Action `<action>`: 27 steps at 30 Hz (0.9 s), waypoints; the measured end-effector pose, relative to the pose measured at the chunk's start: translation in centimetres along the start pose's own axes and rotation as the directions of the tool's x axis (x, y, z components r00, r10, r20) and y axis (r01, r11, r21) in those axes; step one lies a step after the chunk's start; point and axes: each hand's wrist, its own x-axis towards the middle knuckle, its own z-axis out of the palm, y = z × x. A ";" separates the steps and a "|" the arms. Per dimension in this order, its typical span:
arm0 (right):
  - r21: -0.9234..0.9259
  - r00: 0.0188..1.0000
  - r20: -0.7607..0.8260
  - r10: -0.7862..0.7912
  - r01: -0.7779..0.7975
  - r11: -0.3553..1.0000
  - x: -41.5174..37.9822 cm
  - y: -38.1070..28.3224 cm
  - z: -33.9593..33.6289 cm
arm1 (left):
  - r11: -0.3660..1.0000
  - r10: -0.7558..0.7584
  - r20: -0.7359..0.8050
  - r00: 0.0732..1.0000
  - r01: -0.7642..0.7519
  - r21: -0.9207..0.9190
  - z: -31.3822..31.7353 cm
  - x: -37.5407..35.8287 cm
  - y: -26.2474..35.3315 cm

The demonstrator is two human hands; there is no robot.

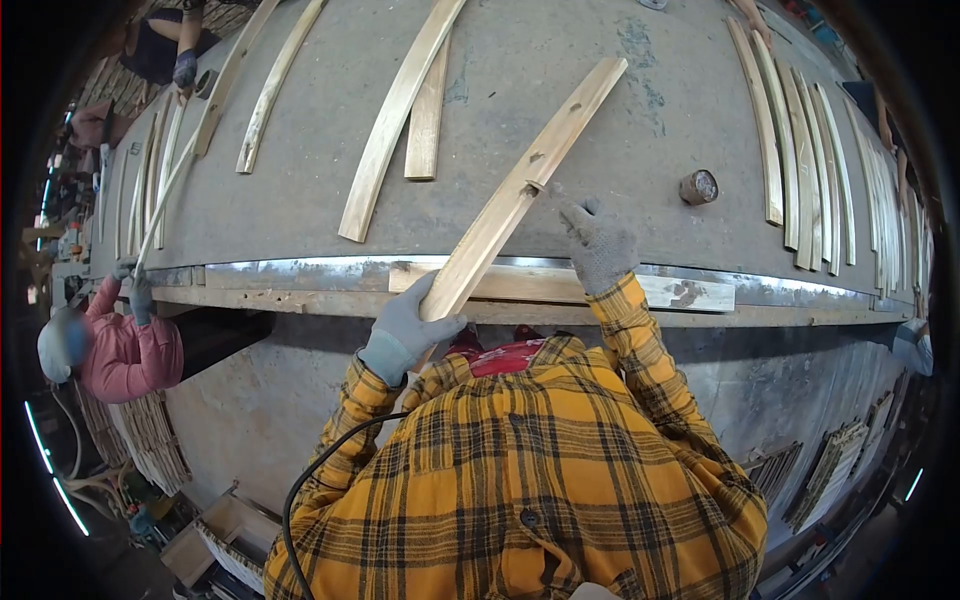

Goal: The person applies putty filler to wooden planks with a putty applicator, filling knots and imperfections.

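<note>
My left hand (pixel 408 325), in a grey glove, is closed around the near end of a long wooden strip (pixel 495 222). The strip slants away to the upper right over the table and has several dark knots or holes in its face. My right hand (pixel 600 245), also gloved, is just right of the strip with its fingers curled together. Whatever those fingers hold, if anything, is too small to make out. A small thin sliver (pixel 535 186) sticks out at the strip's edge by a dark hole, near my right fingertips. Another wooden strip (pixel 530 283) lies along the table's near edge.
On the grey table (pixel 300 215), two strips (pixel 400 120) lie ahead, with a small dark tin (pixel 698 187) to the right. Several strips (pixel 800 165) lie in a row farther right. A co-worker in pink (pixel 130 350) handles a strip (pixel 165 195) at the left.
</note>
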 end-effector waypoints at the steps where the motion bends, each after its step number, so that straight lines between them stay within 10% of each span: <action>1: -0.057 0.999 -0.011 -0.035 0.034 0.998 -0.1 0.0 0.2 | 1.000 -0.001 0.003 1.000 0.001 0.000 -0.1 0.0 0.1; 27: -0.065 0.989 0.129 -0.068 0.077 0.995 -1.6 -0.5 1.1 | 0.883 0.112 -0.123 0.986 -0.042 0.468 -1.4 0.4 0.5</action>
